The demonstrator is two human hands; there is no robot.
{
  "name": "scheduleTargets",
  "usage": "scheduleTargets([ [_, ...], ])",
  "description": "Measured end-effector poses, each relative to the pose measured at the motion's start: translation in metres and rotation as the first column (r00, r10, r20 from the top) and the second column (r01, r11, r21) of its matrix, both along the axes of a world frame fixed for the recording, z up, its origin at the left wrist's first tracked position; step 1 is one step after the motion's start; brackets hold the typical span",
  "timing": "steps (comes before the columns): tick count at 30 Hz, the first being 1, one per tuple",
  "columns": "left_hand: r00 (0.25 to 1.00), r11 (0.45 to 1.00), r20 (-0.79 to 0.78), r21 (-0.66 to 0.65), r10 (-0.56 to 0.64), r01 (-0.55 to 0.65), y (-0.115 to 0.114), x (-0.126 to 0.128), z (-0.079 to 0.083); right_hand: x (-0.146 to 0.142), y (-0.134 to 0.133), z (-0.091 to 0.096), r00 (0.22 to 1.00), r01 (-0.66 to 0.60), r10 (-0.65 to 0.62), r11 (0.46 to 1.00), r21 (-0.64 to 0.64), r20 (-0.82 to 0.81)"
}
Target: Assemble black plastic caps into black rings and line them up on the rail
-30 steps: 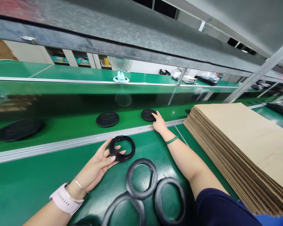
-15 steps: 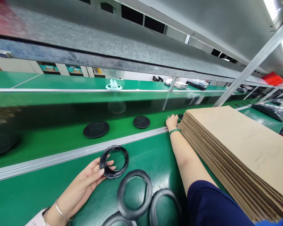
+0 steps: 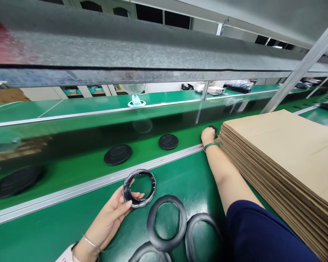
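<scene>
My left hand (image 3: pixel 116 211) holds a black plastic ring (image 3: pixel 153 185) tilted up above the green table, thumb on its near rim and fingers through the opening. Beyond the table edge, my right hand (image 3: pixel 208 135) reaches onto the green belt. Its fingers are curled at a round black disc (image 3: pixel 213 128), mostly hidden behind the hand and the cardboard stack. Beneath and right of the held ring lie soft dark grey rings: one (image 3: pixel 151 222) overlaps a second ring (image 3: pixel 142 253), and a third ring (image 3: pixel 190 236) is beside it.
Several black discs lie along the belt, among them a near disc (image 3: pixel 168 142), another disc (image 3: pixel 117 154) and a blurred disc (image 3: pixel 16 182). A metal rail (image 3: pixel 71 192) borders the table. Flat cardboard sheets (image 3: pixel 284 145) are stacked right of my right arm. A grey metal shelf (image 3: pixel 125 47) hangs overhead.
My right hand has moved slightly right, onto the black disc at the cardboard stack. My left hand still holds the ring, now turned a little. The whole view has shifted.
</scene>
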State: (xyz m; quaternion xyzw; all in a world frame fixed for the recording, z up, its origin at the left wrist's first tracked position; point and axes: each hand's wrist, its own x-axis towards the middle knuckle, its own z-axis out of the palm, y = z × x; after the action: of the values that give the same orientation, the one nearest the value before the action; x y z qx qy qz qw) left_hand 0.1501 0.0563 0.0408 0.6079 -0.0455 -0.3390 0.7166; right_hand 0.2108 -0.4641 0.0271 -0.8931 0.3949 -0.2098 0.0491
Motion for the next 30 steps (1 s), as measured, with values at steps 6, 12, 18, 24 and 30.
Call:
scheduleTargets([
  [6, 0.996, 0.999, 0.075, 0.030, -0.039, 0.036, -0.006, 0.000, 0.003, -0.008, 0.060, 0.013, 0.960, -0.271, 0.277, 0.955, -0.123, 0.038],
  [12, 0.979, 0.997, 0.190, -0.003, -0.069, 0.071, -0.011, -0.002, -0.003, -0.041, 0.144, 0.036, 0.873, -0.471, 0.488, 0.850, -0.235, 0.015],
  [18, 0.975, 0.997, 0.214, -0.050, -0.051, 0.063, -0.011, -0.003, -0.009, -0.075, 0.244, 0.033, 0.670, -0.731, 0.728, 0.681, 0.042, -0.145],
  [24, 0.980, 0.998, 0.197, -0.056, 0.006, 0.005, -0.012, -0.005, -0.010, -0.072, 0.227, 0.043, 0.592, -0.797, 0.777, 0.525, 0.298, 0.214],
  [30, 0.954, 0.997, 0.298, 0.055, 0.039, -0.057, -0.013, -0.009, -0.017, -0.068, 0.207, 0.019, 0.466, -0.831, 0.854, 0.333, 0.446, 0.232],
])
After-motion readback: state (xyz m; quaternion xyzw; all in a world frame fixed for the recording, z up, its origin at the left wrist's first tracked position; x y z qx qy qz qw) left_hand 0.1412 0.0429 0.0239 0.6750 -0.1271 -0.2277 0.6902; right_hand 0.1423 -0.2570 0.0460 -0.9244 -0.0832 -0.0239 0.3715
